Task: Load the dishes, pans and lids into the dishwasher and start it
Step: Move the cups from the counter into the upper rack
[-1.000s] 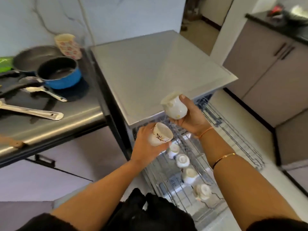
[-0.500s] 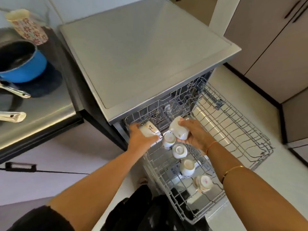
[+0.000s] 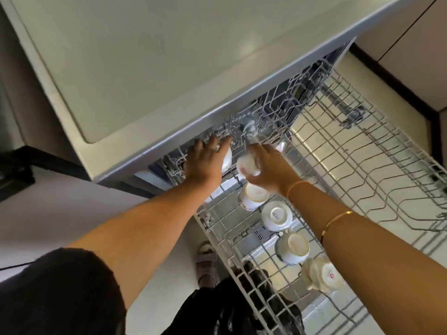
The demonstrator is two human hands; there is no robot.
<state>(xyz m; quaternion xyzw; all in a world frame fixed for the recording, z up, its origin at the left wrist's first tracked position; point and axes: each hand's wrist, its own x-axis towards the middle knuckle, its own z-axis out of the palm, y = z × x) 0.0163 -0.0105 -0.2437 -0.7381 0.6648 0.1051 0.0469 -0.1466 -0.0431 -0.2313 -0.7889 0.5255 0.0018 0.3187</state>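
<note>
Item, upper rack (image 3: 377, 180): we are now lowering two cups carried chest-high a second ago, left hand (image 3: 205, 163) wrapping one cup (image 3: 227, 159), right hand (image 3: 268, 168) gripping another (image 3: 246, 166), extending the row.

A home kitchen was shown. A dishwasher (image 3: 145, 68) with a flat grey top was seen with its wire rack (image 3: 362, 170) pulled out. White cups (image 3: 277, 216) were set upside down in the rack. Cupboard doors (image 3: 411, 32) were seen at the top right, and a pale floor (image 3: 391, 105) was seen under the rack.
</note>
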